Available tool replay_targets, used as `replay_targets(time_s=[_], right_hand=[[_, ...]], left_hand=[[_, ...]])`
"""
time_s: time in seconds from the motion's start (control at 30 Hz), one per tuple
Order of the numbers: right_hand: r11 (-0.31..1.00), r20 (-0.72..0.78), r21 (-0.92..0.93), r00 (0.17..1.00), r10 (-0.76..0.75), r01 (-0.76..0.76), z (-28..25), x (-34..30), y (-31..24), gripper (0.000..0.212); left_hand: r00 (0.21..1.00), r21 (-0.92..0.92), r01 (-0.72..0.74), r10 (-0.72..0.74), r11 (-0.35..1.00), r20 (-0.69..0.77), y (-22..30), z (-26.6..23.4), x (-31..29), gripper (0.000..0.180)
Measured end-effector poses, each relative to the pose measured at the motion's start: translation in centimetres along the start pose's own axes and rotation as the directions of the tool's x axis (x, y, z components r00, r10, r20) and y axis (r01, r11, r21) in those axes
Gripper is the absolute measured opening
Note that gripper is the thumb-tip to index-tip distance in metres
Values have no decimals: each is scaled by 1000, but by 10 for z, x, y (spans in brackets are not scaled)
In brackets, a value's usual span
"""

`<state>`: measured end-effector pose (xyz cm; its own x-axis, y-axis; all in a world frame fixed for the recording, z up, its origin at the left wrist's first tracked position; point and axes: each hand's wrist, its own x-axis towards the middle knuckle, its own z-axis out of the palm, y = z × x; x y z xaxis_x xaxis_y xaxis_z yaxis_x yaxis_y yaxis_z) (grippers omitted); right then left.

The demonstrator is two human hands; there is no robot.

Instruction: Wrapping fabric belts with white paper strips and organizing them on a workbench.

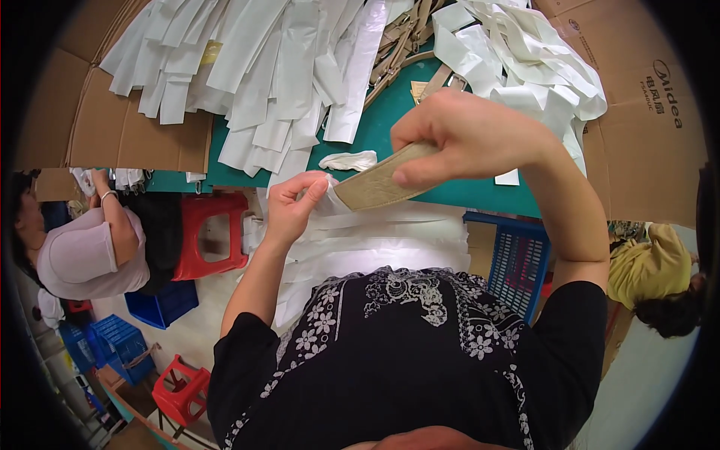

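A tan strap with stitched edges, which looks like a belt point(379, 180), slants over the near edge of the table. My right hand point(469, 142) grips it from above, with thumb and curled fingers around its upper right part. At the strap's lower left end, my left hand point(295, 201) pinches a thin white sleeve point(330, 201) between thumb and fingers. The sleeve meets the strap's end; how far it covers it I cannot tell. Just beyond lies a folded white cloth point(349, 160). Long white sleeves point(390, 236) are layered across my lap, below the strap.
White sleeves point(262, 67) overlap at the back left of the green table point(420, 71), and another loose heap point(525, 64) lies back right. Tan straps point(397, 45) are piled between. Cardboard point(637, 112) flanks the table. A blue basket point(517, 259), red stool point(214, 232) and two people are nearby.
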<state>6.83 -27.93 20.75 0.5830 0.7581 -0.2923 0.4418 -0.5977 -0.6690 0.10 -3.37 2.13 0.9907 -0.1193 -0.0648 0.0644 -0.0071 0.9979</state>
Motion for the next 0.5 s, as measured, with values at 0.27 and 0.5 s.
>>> replay_targets(time_s=[0.27, 0.5], right_hand=[[971, -84, -230, 995, 50, -68, 30, 17, 1, 30], [994, -66, -107, 998, -13, 5, 85, 53, 28, 32]], left_hand=[[972, -85, -182, 192, 980, 137, 7, -4, 5, 12], [977, -22, -199, 200, 980, 69, 8, 4, 9, 11]])
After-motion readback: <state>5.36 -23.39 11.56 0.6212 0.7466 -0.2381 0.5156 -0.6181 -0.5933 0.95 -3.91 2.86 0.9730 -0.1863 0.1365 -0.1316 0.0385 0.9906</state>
